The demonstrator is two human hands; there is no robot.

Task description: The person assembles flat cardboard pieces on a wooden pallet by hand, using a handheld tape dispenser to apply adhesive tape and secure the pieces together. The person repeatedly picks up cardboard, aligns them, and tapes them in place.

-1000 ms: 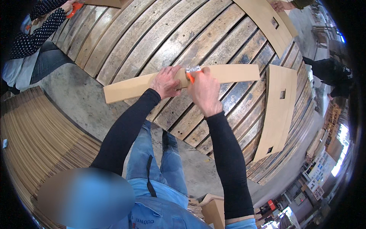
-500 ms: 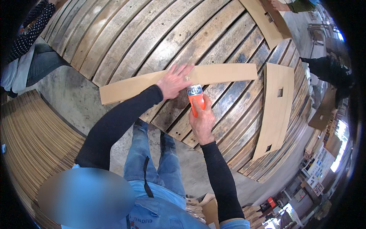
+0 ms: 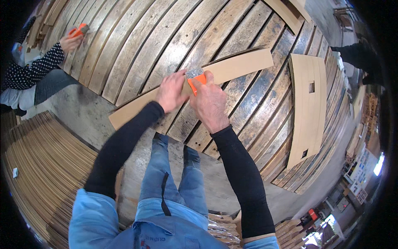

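A long brown cardboard strip lies slantwise on the slatted wooden table, a raised flap showing along its far edge. My left hand rests across the strip's middle, its fingers extended and slightly blurred. Beside it, my right hand is closed round an orange-handled tool with a wide silver metal head. That head sits over the strip, near my left fingertips; its working edge is too small to make out.
A slotted cardboard panel lies at the right of the table, with more cardboard at the far right. Tall stacked cardboard stands at lower left. At far left, another person's hand holds a similar orange tool.
My right hand has moved the tool up and left, turning it. The strip's right end has swung away from me, and its far flap now shows. Another person's hand has come into view.
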